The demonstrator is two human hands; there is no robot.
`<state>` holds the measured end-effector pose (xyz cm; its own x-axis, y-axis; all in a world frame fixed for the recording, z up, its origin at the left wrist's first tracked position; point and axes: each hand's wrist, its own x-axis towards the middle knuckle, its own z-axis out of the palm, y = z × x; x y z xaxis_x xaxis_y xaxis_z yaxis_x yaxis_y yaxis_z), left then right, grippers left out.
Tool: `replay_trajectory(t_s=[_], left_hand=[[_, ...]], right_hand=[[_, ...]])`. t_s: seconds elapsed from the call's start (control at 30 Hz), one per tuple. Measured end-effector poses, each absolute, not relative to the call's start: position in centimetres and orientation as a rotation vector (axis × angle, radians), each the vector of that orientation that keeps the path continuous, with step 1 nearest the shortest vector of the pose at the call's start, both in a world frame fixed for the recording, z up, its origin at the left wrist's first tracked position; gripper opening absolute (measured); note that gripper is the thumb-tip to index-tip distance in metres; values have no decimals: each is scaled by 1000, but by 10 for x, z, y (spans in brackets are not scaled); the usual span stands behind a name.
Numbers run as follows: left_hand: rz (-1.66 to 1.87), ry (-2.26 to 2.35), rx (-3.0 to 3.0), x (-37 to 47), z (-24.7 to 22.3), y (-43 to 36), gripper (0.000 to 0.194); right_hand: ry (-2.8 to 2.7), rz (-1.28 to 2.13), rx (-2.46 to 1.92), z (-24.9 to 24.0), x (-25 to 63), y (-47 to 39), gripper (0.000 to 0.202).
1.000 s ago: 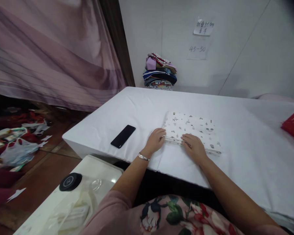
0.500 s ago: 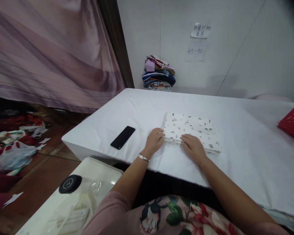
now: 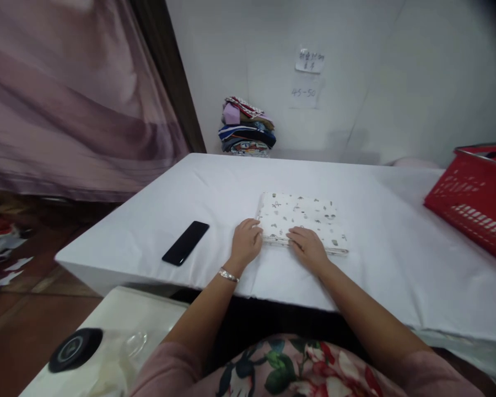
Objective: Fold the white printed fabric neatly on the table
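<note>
A folded white cloth with small scattered dark and grey printed motifs (image 3: 301, 219) lies flat on the white-covered table, near the table's front edge and roughly at its middle. It is folded into a neat rectangle of several layers, the stacked edges showing as thin lines along its near side. Its long sides run left to right, slightly skewed so that the right end sits a little nearer. The top face is smooth and unwrinkled. Its near edge is touched by both hands, which cover part of its near-left corner and lower middle.
</note>
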<state>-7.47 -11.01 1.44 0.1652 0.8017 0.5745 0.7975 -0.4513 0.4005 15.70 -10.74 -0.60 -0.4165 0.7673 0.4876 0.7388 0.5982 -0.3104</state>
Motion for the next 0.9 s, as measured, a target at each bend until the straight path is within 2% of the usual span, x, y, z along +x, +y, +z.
replay_trajectory(t_s=[0.17,0.37,0.53,0.9], left_hand=[[1008,1404,2626,-57,17,-104,28],[741,1465,2645,-55,-1,-99,40],[670,1485,2680,-57,-1,-101,43],[698,1481,2645,-56,-2,-103,43]], right_hand=[[-2253,98,-1222,1,154,-109,28],[-2271,206,-1295,9,162,-112,35],[-2206,155,-1555,14,194,-124,40],[-2127,108,-1648,-4,238,-140,43]])
